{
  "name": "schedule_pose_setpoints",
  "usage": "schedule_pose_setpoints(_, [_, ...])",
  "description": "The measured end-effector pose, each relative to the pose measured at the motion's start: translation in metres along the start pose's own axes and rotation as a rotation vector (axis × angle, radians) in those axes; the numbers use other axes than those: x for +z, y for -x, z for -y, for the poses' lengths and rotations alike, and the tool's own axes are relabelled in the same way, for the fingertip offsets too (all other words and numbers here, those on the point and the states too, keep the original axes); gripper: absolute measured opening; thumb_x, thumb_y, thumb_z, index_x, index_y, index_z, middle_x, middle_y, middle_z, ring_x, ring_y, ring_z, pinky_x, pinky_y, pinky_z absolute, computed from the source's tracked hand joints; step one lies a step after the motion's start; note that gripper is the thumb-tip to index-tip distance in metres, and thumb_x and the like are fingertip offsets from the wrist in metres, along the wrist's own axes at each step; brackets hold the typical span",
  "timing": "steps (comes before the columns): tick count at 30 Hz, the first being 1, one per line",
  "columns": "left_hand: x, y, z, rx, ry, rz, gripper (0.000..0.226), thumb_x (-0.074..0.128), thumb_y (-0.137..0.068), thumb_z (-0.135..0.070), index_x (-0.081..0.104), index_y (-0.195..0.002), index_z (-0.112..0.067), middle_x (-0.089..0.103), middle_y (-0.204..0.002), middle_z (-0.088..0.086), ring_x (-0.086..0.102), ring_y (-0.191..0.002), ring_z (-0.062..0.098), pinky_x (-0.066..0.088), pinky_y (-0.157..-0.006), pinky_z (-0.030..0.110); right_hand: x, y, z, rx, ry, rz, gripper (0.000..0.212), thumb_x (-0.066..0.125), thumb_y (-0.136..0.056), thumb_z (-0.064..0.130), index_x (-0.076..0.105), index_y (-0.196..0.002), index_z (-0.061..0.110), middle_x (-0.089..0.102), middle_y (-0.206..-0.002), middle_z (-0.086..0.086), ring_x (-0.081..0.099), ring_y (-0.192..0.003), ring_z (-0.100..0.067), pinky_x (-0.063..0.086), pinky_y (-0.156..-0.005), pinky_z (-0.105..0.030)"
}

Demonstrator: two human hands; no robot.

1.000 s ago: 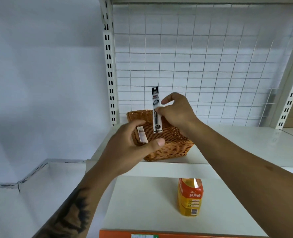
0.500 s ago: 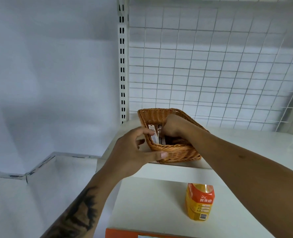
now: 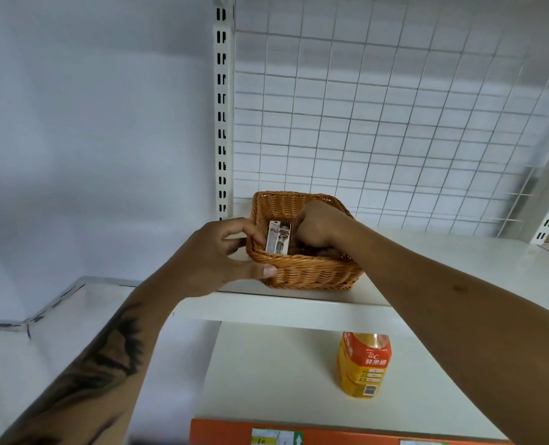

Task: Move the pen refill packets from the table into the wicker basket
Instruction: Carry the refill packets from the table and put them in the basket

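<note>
A wicker basket (image 3: 311, 273) stands on the upper white shelf. Two pen refill packets lean upright against its left inner wall: a white one (image 3: 272, 240) and a dark grey one (image 3: 282, 241) beside it. My left hand (image 3: 216, 255) is at the basket's left corner, its thumb lying along the front wall and its curled fingers holding the white packet at the rim. My right hand (image 3: 318, 228) reaches down inside the basket, with fingers curled against the dark packet's right edge and fingertips hidden. More dark items lie on the basket floor under that hand.
An orange juice bottle (image 3: 363, 364) stands on the lower white shelf (image 3: 266, 380). A wire grid panel (image 3: 395, 123) backs the upper shelf, with a slotted upright post (image 3: 222, 107) to the basket's left. An orange edge strip (image 3: 331, 433) runs along the lower shelf's front.
Both hands went down from above the basket into it. The dark packet, held high a second ago, now stands inside beside the white one against the left wall.
</note>
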State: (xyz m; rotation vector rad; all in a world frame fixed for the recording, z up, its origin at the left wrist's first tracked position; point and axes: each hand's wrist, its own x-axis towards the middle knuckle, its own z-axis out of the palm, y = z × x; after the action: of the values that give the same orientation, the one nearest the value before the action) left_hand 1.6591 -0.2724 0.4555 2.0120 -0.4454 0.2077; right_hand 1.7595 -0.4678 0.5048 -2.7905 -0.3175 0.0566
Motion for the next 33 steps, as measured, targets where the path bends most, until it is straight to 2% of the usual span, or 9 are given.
schedule_pose_setpoints(4, [-0.001, -0.001, 0.004, -0.012, -0.006, 0.021, 0.053, 0.09, -0.059, -0.049, 0.069, -0.104, -0.031, 0.064, -0.119, -0.036, 0.065, -0.122, 0.012, 0.056, -0.099, 0.028, -0.005, 0.012, -0.007, -0.008, 0.033, -0.06, 0.015, 0.064, -0.096, 0.016, 0.072, -0.107, 0.009, 0.07, -0.109, -0.009, 0.068, -0.096, -0.026, 0.061, -0.084, -0.041])
schedule_pose_setpoints(10, [0.008, 0.026, -0.022, -0.108, -0.194, -0.047, 0.079, 0.079, -0.072, -0.059, 0.045, -0.143, -0.046, 0.044, -0.155, -0.018, 0.04, -0.142, 0.013, 0.042, -0.107, 0.035, -0.01, 0.053, -0.009, -0.107, 0.059, -0.197, 0.042, 0.051, -0.102, 0.056, 0.062, -0.082, 0.02, 0.063, -0.088, -0.001, 0.06, -0.087, -0.021, 0.046, -0.072, -0.035])
schedule_pose_setpoints(13, [0.017, 0.051, -0.042, -0.135, -0.561, -0.118, 0.086, 0.059, -0.082, -0.075, 0.027, -0.156, -0.044, 0.043, -0.158, -0.013, 0.043, -0.143, 0.017, 0.033, -0.117, 0.05, -0.007, 0.086, -0.008, -0.164, -0.045, -0.292, 0.055, 0.036, -0.102, 0.066, 0.057, -0.079, 0.021, 0.061, -0.082, 0.0, 0.06, -0.083, -0.022, 0.046, -0.071, -0.036])
schedule_pose_setpoints(16, [0.03, 0.079, -0.055, -0.237, -1.004, -0.14, 0.088, 0.032, -0.085, -0.086, 0.011, -0.16, -0.045, 0.038, -0.163, -0.006, 0.037, -0.149, 0.028, 0.018, -0.118, 0.07, 0.012, 0.124, -0.018, -0.283, 0.087, -0.367, 0.061, 0.025, -0.1, 0.072, 0.063, -0.118, 0.028, 0.063, -0.126, -0.006, 0.059, -0.12, -0.032, 0.049, -0.1, -0.05])
schedule_pose_setpoints(18, [0.046, 0.103, -0.064, -0.279, -1.131, -0.15, 0.086, 0.027, -0.087, -0.086, 0.006, -0.16, -0.046, 0.033, -0.166, -0.001, 0.031, -0.151, 0.031, 0.015, -0.118, 0.07, 0.033, 0.153, -0.029, -0.343, 0.155, -0.417, 0.059, 0.027, -0.103, 0.067, 0.048, -0.147, 0.034, 0.04, -0.159, -0.011, 0.036, -0.147, -0.036, 0.029, -0.12, -0.053])
schedule_pose_setpoints(20, [0.064, 0.13, -0.07, -0.303, -1.181, -0.178, 0.083, 0.027, -0.089, -0.084, 0.009, -0.16, -0.045, 0.028, -0.168, 0.003, 0.027, -0.153, 0.032, 0.013, -0.118, 0.07, 0.052, 0.184, -0.042, -0.396, 0.16, -0.426, 0.059, 0.026, -0.104, 0.064, 0.035, -0.157, 0.037, 0.021, -0.169, -0.011, 0.017, -0.156, -0.035, 0.012, -0.126, -0.051])
schedule_pose_setpoints(23, [0.097, 0.179, -0.076, -0.346, -1.206, -0.237, 0.078, 0.031, -0.093, -0.079, 0.02, -0.16, -0.041, 0.031, -0.167, 0.004, 0.029, -0.152, 0.032, 0.013, -0.118, 0.07, 0.088, 0.224, -0.058, -0.45, 0.15, -0.439, 0.061, 0.025, -0.105, 0.063, 0.032, -0.158, 0.035, 0.018, -0.17, -0.013, 0.015, -0.157, -0.035, 0.012, -0.126, -0.053])
schedule_pose_setpoints(27, [0.154, 0.272, -0.054, -0.411, -1.207, -0.333, 0.067, 0.026, -0.096, -0.07, 0.033, -0.156, -0.04, 0.042, -0.161, 0.004, 0.036, -0.15, 0.03, 0.014, -0.119, 0.069, 0.162, 0.282, -0.077, -0.53, 0.062, -0.351, 0.062, 0.027, -0.103, 0.063, 0.038, -0.156, 0.032, 0.024, -0.168, -0.014, 0.025, -0.154, -0.038, 0.023, -0.123, -0.057])
schedule_pose_setpoints(33, [0.217, 0.43, -0.023, -0.823, -1.174, -0.221, 0.066, 0.032, -0.098, -0.071, 0.024, -0.157, -0.044, 0.029, -0.167, 0.002, 0.028, -0.152, 0.028, 0.009, -0.119, 0.068, 0.282, 0.368, -0.074, -0.615, 0.041, -0.008, 0.067, 0.028, -0.097, 0.063, 0.041, -0.155, 0.031, 0.028, -0.166, -0.016, 0.032, -0.149, -0.041, 0.028, -0.119, -0.058])
